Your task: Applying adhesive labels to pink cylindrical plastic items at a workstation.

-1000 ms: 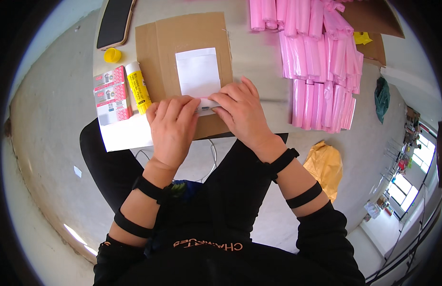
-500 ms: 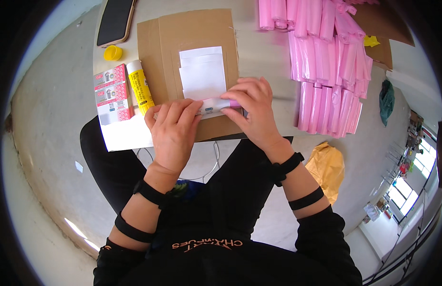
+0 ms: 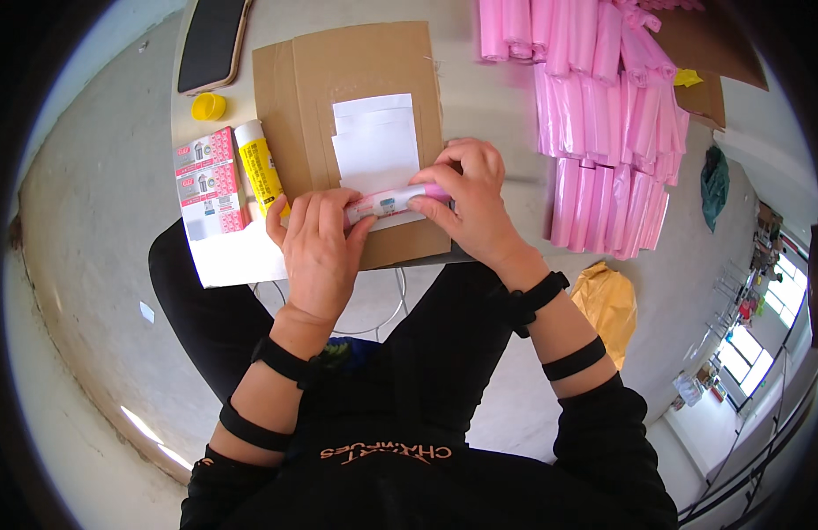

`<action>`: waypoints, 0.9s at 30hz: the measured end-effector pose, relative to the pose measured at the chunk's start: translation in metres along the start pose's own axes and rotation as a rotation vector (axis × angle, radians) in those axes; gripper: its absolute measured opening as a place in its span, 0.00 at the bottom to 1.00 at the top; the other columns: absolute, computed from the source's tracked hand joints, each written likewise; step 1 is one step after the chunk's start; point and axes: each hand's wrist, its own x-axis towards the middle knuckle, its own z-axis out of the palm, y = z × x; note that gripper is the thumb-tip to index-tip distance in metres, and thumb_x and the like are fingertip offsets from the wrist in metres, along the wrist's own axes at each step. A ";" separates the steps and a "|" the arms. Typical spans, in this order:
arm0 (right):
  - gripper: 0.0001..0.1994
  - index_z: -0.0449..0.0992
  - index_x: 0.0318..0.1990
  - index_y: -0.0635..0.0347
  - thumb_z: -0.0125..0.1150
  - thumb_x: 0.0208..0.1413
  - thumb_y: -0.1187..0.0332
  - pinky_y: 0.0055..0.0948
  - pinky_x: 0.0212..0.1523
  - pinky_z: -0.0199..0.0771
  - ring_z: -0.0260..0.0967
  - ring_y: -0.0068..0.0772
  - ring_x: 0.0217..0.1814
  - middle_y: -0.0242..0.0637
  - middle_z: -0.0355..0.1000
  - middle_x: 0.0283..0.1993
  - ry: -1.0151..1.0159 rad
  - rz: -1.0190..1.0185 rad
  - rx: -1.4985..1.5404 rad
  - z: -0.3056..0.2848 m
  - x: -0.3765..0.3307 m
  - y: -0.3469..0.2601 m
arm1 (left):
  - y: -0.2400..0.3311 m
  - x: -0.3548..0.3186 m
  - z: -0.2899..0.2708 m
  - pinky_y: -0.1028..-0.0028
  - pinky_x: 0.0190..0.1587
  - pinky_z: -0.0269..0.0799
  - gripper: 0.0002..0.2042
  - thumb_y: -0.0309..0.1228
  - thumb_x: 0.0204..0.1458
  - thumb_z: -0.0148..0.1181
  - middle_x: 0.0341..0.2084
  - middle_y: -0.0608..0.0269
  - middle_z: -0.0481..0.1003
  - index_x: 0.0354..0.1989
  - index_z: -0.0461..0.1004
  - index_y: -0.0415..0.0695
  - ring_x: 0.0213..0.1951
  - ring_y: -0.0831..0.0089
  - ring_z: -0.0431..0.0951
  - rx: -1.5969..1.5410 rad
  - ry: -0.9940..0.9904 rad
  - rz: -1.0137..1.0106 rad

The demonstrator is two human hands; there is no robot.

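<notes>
Reaching in from the near edge with both forearms, in black sleeves (image 3: 603, 433) and black straps (image 3: 574, 359), over black-clad legs (image 3: 192, 305). Showing, on the floor right of the legs, a crumpled yellow bag (image 3: 603, 300). Holding, near the close edge of the bench (image 3: 493, 106), a pink roll (image 3: 391, 204) with a white printed wrapper, over the near end of some white paper slips (image 3: 376, 146) on a brown cardboard sheet (image 3: 365, 53). With the grip of the left hand (image 3: 319, 238) closed on the roll's left end; with the grip of the right hand (image 3: 472, 208) pinching its right end between thumb and fingers. Next, to the left, pink-and-white printed pieces (image 3: 206, 181) beside a yellow tube (image 3: 261, 168) with a white end. To the right, many pink rolls (image 3: 603, 115) in rows. Farther left, a small yellow cap (image 3: 208, 107), then a dark phone (image 3: 213, 44).
</notes>
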 end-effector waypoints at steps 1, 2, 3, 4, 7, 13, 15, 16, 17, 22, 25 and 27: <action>0.10 0.76 0.33 0.51 0.66 0.44 0.61 0.38 0.56 0.48 0.51 0.41 0.53 0.34 0.58 0.40 -0.005 0.007 0.004 0.000 0.001 0.000 | 0.000 0.001 0.000 0.60 0.56 0.49 0.14 0.31 0.40 0.65 0.29 0.68 0.71 0.36 0.70 0.48 0.38 0.68 0.70 -0.004 0.024 0.000; 0.10 0.76 0.33 0.51 0.66 0.44 0.61 0.38 0.56 0.48 0.51 0.41 0.53 0.34 0.58 0.40 -0.006 0.007 0.005 0.000 0.003 0.000 | 0.001 0.002 0.000 0.60 0.56 0.49 0.14 0.31 0.40 0.65 0.29 0.68 0.71 0.36 0.70 0.48 0.38 0.68 0.70 -0.003 0.024 -0.001; 0.10 0.76 0.32 0.51 0.66 0.44 0.60 0.38 0.55 0.48 0.51 0.41 0.52 0.34 0.58 0.40 -0.012 0.003 0.002 -0.001 0.004 0.001 | 0.002 0.004 -0.001 0.60 0.56 0.49 0.14 0.31 0.40 0.66 0.30 0.68 0.71 0.35 0.70 0.48 0.39 0.69 0.70 0.032 0.018 0.004; 0.09 0.77 0.32 0.51 0.66 0.44 0.60 0.38 0.55 0.48 0.51 0.41 0.52 0.34 0.58 0.40 -0.018 -0.002 0.000 -0.001 0.006 0.000 | 0.002 0.005 -0.002 0.60 0.56 0.49 0.13 0.32 0.40 0.66 0.30 0.69 0.71 0.35 0.70 0.48 0.39 0.69 0.69 0.067 0.012 0.008; 0.09 0.77 0.31 0.51 0.66 0.44 0.61 0.38 0.55 0.47 0.51 0.41 0.52 0.34 0.58 0.40 -0.041 0.002 -0.002 -0.005 0.007 0.001 | 0.006 0.010 -0.008 0.60 0.57 0.48 0.10 0.31 0.44 0.63 0.31 0.67 0.71 0.36 0.71 0.49 0.42 0.67 0.69 0.119 -0.068 0.036; 0.07 0.78 0.28 0.52 0.68 0.40 0.63 0.41 0.57 0.45 0.52 0.41 0.51 0.33 0.61 0.38 0.007 0.006 0.050 -0.002 0.008 0.000 | 0.003 0.018 -0.016 0.60 0.52 0.51 0.10 0.30 0.44 0.63 0.32 0.67 0.72 0.35 0.72 0.49 0.43 0.66 0.68 0.054 -0.060 0.069; 0.08 0.78 0.28 0.52 0.68 0.40 0.64 0.40 0.57 0.45 0.52 0.41 0.51 0.33 0.61 0.38 0.008 -0.001 0.049 -0.002 0.009 0.001 | -0.001 0.016 -0.014 0.60 0.51 0.51 0.10 0.30 0.44 0.63 0.33 0.67 0.72 0.35 0.72 0.48 0.42 0.65 0.68 0.025 -0.080 0.067; 0.08 0.78 0.28 0.52 0.68 0.40 0.64 0.40 0.57 0.45 0.52 0.41 0.50 0.33 0.61 0.38 0.011 -0.010 0.045 -0.001 0.009 0.001 | -0.003 0.015 -0.014 0.60 0.51 0.51 0.10 0.30 0.44 0.63 0.33 0.67 0.72 0.35 0.72 0.48 0.42 0.65 0.68 -0.006 -0.096 0.067; 0.08 0.78 0.28 0.52 0.68 0.40 0.64 0.40 0.57 0.45 0.52 0.41 0.50 0.33 0.61 0.38 0.009 -0.009 0.044 -0.001 0.009 0.001 | -0.003 0.015 -0.014 0.60 0.51 0.51 0.10 0.30 0.44 0.63 0.33 0.67 0.72 0.35 0.72 0.48 0.42 0.65 0.68 -0.008 -0.097 0.067; 0.09 0.77 0.29 0.51 0.68 0.39 0.63 0.40 0.56 0.47 0.53 0.40 0.50 0.33 0.60 0.38 0.034 0.030 0.036 -0.003 0.005 -0.001 | -0.004 0.017 -0.015 0.62 0.51 0.51 0.10 0.31 0.44 0.63 0.32 0.66 0.72 0.35 0.72 0.47 0.41 0.65 0.69 0.011 -0.147 0.070; 0.10 0.77 0.31 0.49 0.69 0.39 0.63 0.39 0.55 0.48 0.53 0.40 0.50 0.33 0.59 0.39 0.064 0.058 0.050 -0.001 0.004 0.000 | -0.007 0.015 -0.014 0.62 0.51 0.51 0.11 0.31 0.44 0.64 0.31 0.66 0.72 0.35 0.71 0.47 0.40 0.65 0.69 0.000 -0.130 0.079; 0.11 0.77 0.32 0.49 0.69 0.38 0.63 0.39 0.55 0.48 0.53 0.40 0.50 0.33 0.59 0.39 0.059 0.053 0.056 -0.002 0.005 0.000 | -0.007 0.016 -0.015 0.62 0.51 0.51 0.11 0.32 0.44 0.64 0.31 0.66 0.72 0.35 0.71 0.47 0.40 0.65 0.69 0.007 -0.140 0.079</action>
